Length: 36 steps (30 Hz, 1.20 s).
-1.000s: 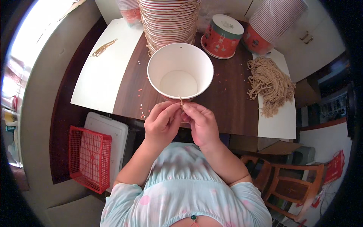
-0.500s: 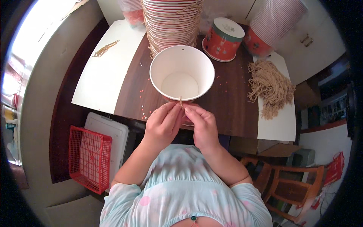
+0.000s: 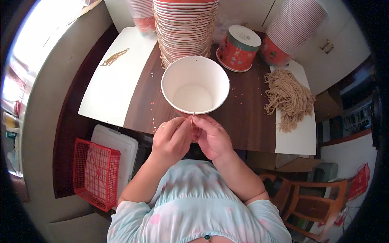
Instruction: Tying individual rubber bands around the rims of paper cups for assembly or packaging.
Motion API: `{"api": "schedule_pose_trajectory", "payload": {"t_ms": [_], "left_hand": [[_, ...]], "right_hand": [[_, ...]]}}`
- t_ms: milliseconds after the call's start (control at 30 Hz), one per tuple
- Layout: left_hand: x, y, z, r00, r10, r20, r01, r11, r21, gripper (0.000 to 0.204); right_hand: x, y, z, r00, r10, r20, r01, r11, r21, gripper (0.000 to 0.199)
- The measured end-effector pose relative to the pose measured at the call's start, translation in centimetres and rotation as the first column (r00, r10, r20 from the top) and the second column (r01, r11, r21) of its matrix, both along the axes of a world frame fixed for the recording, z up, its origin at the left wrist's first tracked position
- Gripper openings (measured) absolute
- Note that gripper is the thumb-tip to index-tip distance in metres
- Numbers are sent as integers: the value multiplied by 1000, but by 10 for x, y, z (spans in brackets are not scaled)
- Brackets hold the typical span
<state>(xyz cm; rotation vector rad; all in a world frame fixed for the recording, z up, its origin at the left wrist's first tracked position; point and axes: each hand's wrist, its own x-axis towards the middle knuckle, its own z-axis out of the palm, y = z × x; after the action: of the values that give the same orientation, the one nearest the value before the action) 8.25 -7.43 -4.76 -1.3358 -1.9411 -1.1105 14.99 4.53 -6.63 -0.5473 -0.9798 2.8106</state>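
A white-lined paper bucket point(image 3: 195, 83) with a red outside stands at the table's front edge, its mouth toward me. A thin tan cord point(image 3: 193, 116) comes up at its near rim. My left hand point(image 3: 172, 137) is closed in a pinch on that cord, just outside the rim. Beside it my right hand point(image 3: 214, 137) pinches the same cord between thumb and forefinger. The fingers hide most of the cord and any knot in it. Small holes show near the rim, one at the far side.
Behind the bucket rises a tall stack of buckets point(image 3: 184, 34) with cords hanging off it. An upturned red bucket point(image 3: 240, 52) and wrapped stacked buckets point(image 3: 293, 30) stand at the back right. A tan cord bundle point(image 3: 288, 99) lies right, a few cords point(image 3: 115, 58) left. Red crate point(image 3: 96, 172) lower left.
The cord's loop above my fingers has become smaller. My right hand has turned a little, its thumb now nearer the rim. The whole scene sits slightly lower in the picture.
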Motion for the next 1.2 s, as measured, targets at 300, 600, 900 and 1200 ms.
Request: {"api": "schedule_pose_trajectory", "payload": {"t_ms": [300,600,900,1200], "left_hand": [[-9,-12,-1,968,-59,245,42,996,74,12],[-6,-10,5,886,-128,446,95,991,95,5],[-5,-4,7,424,-333,842,161,943,292,6],[2,-12,9,548,-256,796,188,965,181,10]], "right_hand": [[6,12,15,995,-27,100,-5,953,302,18],[4,16,15,972,-235,11,22,141,990,20],[-3,23,12,966,-233,-117,140,85,987,16],[13,16,41,882,82,-465,459,-382,802,32]]}}
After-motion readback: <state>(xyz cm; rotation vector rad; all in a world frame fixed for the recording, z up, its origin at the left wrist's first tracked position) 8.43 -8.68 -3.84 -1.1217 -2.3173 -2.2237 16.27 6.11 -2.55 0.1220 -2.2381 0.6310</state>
